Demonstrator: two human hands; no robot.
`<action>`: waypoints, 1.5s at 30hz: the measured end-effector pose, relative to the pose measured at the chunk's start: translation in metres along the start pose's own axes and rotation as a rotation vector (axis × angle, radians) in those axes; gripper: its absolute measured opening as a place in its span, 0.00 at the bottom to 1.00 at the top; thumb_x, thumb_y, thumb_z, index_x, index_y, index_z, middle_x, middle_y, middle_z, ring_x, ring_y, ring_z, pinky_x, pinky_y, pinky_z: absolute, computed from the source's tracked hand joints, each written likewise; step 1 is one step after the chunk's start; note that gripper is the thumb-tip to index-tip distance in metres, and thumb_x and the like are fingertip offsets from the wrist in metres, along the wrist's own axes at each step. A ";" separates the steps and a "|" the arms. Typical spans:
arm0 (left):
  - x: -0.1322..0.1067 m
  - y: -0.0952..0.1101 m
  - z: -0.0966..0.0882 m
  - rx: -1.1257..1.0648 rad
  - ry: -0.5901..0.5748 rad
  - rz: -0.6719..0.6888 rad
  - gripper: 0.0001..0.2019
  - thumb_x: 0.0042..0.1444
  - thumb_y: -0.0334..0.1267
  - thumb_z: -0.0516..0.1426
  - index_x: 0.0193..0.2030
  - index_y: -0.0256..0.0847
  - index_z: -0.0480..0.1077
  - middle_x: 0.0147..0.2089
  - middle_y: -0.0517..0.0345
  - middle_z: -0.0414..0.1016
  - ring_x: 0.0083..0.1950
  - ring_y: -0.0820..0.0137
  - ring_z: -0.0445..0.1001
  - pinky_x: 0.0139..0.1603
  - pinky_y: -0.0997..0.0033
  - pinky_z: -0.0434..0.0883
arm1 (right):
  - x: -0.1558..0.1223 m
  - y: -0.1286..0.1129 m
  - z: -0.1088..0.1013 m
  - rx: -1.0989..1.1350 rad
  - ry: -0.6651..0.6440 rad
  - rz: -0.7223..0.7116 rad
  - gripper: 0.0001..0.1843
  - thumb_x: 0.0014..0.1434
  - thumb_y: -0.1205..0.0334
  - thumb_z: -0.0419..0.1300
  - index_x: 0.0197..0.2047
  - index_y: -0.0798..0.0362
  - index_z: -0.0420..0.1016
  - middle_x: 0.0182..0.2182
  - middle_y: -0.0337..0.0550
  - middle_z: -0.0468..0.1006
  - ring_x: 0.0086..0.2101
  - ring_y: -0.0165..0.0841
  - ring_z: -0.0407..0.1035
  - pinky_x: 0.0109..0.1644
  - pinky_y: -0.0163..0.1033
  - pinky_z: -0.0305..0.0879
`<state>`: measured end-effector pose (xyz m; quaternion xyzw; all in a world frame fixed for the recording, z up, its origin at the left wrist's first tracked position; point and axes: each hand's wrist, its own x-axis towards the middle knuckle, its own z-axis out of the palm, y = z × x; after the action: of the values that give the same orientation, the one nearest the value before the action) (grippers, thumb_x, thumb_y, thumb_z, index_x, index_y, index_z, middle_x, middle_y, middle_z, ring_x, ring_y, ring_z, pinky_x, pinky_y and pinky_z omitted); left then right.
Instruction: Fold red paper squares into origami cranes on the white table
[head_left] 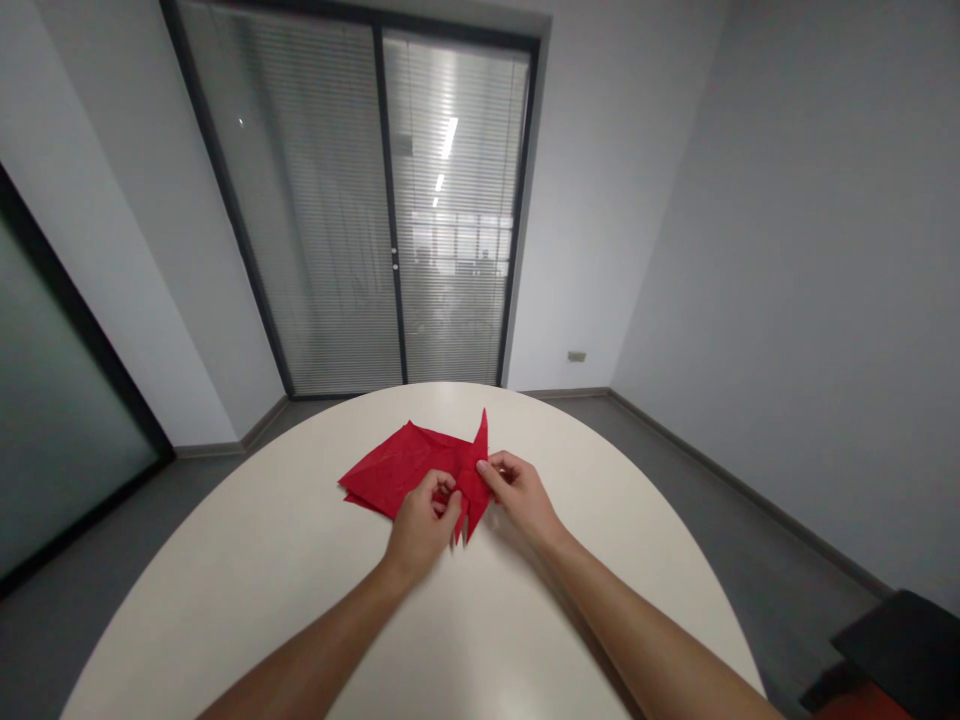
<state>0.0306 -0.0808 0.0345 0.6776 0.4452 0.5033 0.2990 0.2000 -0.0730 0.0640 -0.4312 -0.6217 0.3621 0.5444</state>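
Observation:
A red folded sheet (390, 465), thin and creased like origami paper, lies on the white table. Its wide part spreads to the left, and narrow pointed flaps stick up and down at its right end. My left hand (424, 520) pinches the lower middle of the sheet between thumb and fingers. At the right edge, my right hand (523, 492) is closed on the sheet, thumb on top and fingers partly behind it. The two hands are a short way apart, and the folds between them are partly covered by my fingers.
The round white table (247, 590) has its curved far edge just beyond the sheet. Past it stand glass panels with blinds (330, 220) in dark frames. A wall socket (576, 356) sits low on the wall. A dark object (907, 640) shows at the lower right.

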 end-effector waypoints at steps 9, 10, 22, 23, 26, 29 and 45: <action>0.002 -0.002 0.001 -0.035 -0.035 0.003 0.06 0.61 0.38 0.55 0.38 0.40 0.71 0.33 0.58 0.75 0.33 0.70 0.74 0.34 0.73 0.70 | 0.002 0.001 -0.001 -0.008 -0.075 0.036 0.26 0.60 0.38 0.59 0.26 0.54 0.72 0.20 0.36 0.67 0.23 0.29 0.60 0.28 0.35 0.55; 0.003 -0.002 0.000 -0.042 -0.038 0.000 0.07 0.61 0.39 0.55 0.39 0.40 0.71 0.34 0.57 0.76 0.34 0.69 0.75 0.34 0.73 0.71 | 0.002 0.001 -0.001 -0.010 -0.088 0.042 0.27 0.60 0.38 0.59 0.26 0.54 0.72 0.19 0.36 0.68 0.23 0.30 0.61 0.28 0.35 0.56; 0.001 -0.004 0.003 -0.167 -0.097 -0.044 0.08 0.60 0.41 0.56 0.40 0.39 0.71 0.32 0.59 0.74 0.32 0.71 0.73 0.34 0.73 0.70 | 0.004 0.001 -0.001 0.291 -0.058 0.073 0.19 0.53 0.46 0.70 0.38 0.53 0.77 0.30 0.41 0.80 0.31 0.33 0.72 0.38 0.37 0.67; 0.000 -0.003 0.003 -0.183 -0.107 -0.047 0.08 0.59 0.41 0.57 0.39 0.39 0.70 0.33 0.59 0.73 0.32 0.71 0.73 0.34 0.74 0.70 | 0.004 0.002 -0.001 0.311 -0.045 0.068 0.20 0.52 0.47 0.70 0.40 0.53 0.76 0.30 0.41 0.80 0.31 0.33 0.73 0.37 0.37 0.66; -0.002 0.001 0.003 -0.207 -0.131 -0.043 0.07 0.58 0.39 0.57 0.41 0.39 0.69 0.33 0.61 0.72 0.33 0.72 0.72 0.35 0.74 0.69 | 0.002 0.001 0.000 0.340 -0.029 0.066 0.24 0.50 0.49 0.72 0.45 0.50 0.71 0.30 0.39 0.80 0.29 0.31 0.72 0.34 0.35 0.65; -0.002 0.006 0.001 -0.198 -0.144 -0.028 0.09 0.59 0.40 0.57 0.45 0.40 0.69 0.34 0.62 0.71 0.33 0.72 0.72 0.35 0.75 0.69 | -0.001 -0.002 0.000 0.265 -0.073 0.057 0.24 0.52 0.48 0.70 0.46 0.49 0.69 0.30 0.38 0.80 0.29 0.32 0.72 0.33 0.35 0.65; -0.003 0.013 0.001 -0.154 -0.128 0.059 0.09 0.58 0.36 0.60 0.45 0.42 0.67 0.44 0.55 0.77 0.43 0.67 0.77 0.49 0.67 0.73 | -0.005 -0.005 0.005 0.081 -0.100 0.021 0.18 0.52 0.49 0.70 0.40 0.53 0.81 0.37 0.46 0.81 0.39 0.38 0.74 0.39 0.39 0.69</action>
<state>0.0350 -0.0886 0.0443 0.6962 0.3651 0.5004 0.3628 0.1946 -0.0789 0.0658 -0.3969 -0.6285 0.4137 0.5257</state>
